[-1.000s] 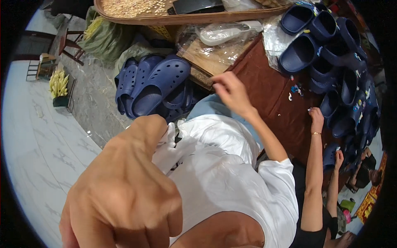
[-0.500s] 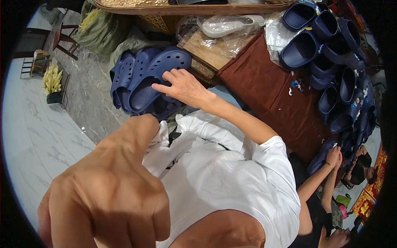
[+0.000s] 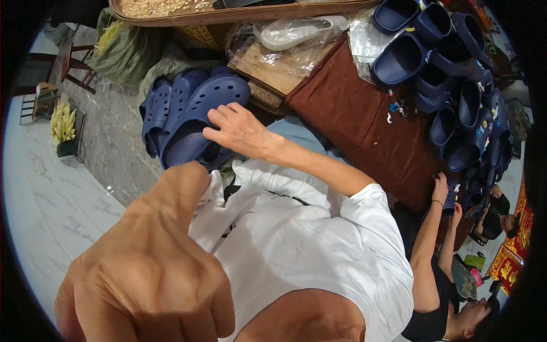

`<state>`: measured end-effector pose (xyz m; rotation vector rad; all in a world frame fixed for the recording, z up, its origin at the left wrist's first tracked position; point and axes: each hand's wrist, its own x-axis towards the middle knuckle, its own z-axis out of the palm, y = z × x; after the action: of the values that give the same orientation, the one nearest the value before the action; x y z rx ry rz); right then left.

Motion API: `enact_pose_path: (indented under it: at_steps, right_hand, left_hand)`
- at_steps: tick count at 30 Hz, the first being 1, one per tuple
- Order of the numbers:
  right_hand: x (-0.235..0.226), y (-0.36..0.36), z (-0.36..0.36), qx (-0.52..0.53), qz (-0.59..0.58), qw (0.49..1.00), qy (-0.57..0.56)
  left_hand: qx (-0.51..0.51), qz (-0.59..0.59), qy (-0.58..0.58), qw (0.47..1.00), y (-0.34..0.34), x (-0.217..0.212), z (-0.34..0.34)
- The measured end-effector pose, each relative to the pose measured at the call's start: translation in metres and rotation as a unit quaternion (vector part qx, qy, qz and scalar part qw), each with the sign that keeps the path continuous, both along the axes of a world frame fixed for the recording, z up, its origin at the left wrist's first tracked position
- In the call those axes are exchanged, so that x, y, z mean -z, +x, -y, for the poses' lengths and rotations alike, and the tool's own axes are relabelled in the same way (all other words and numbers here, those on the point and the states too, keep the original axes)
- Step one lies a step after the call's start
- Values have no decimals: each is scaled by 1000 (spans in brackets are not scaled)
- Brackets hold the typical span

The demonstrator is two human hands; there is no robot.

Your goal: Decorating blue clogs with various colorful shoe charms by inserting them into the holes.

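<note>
Several navy perforated clogs (image 3: 219,93) are bunched together in front of me, their openings facing up toward me. Across the edge of the nearest clog lies my right hand (image 3: 244,132), its fingers bent and closed against the shoe; the fingertips are partly hidden. My left hand (image 3: 151,285) is raised very close to the camera and fills the lower left. Its back and bent knuckles show, but the fingers run off the lower edge, so their hold is hidden.
A brown-covered surface (image 3: 364,131) with small charms (image 3: 397,107) lies to the right, beside a pile of navy clogs (image 3: 399,57). Another person's hands (image 3: 440,188) work there. A tray of kernels (image 3: 245,16), a wooden box (image 3: 273,65) and a sack (image 3: 128,54) are farther off.
The view has shifted slightly, sliding the scene left. My right hand's fingers have drawn in on the clog. My left hand stays raised. At right, the other person's hands have come apart.
</note>
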<state>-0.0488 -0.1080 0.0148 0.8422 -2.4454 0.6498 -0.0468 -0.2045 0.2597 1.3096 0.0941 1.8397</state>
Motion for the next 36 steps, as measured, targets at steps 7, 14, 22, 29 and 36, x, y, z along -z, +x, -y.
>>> enact_pose_path:
  at_steps: [7, 14, 22, 29, 36]
  right_hand:
    - [-51, 46, -55, 50, 13, 997, 65]
    - [-56, 66, -118, 161, 1, 981, 112]
    - [-58, 64, -212, 278, 16, 949, 149]
    - [-23, 46, -254, 292, 4, 948, 126]
    - [-17, 42, -264, 311, -1, 942, 126]
  left_hand:
    - [83, 38, -61, 994, 2, -14, -8]
    - [75, -65, -17, 995, -4, -15, -22]
    - [-213, -160, -149, 952, 9, -20, 4]
    - [52, -141, 116, 982, -5, -6, -7]
    - [47, -211, 73, 974, -7, 41, -20]
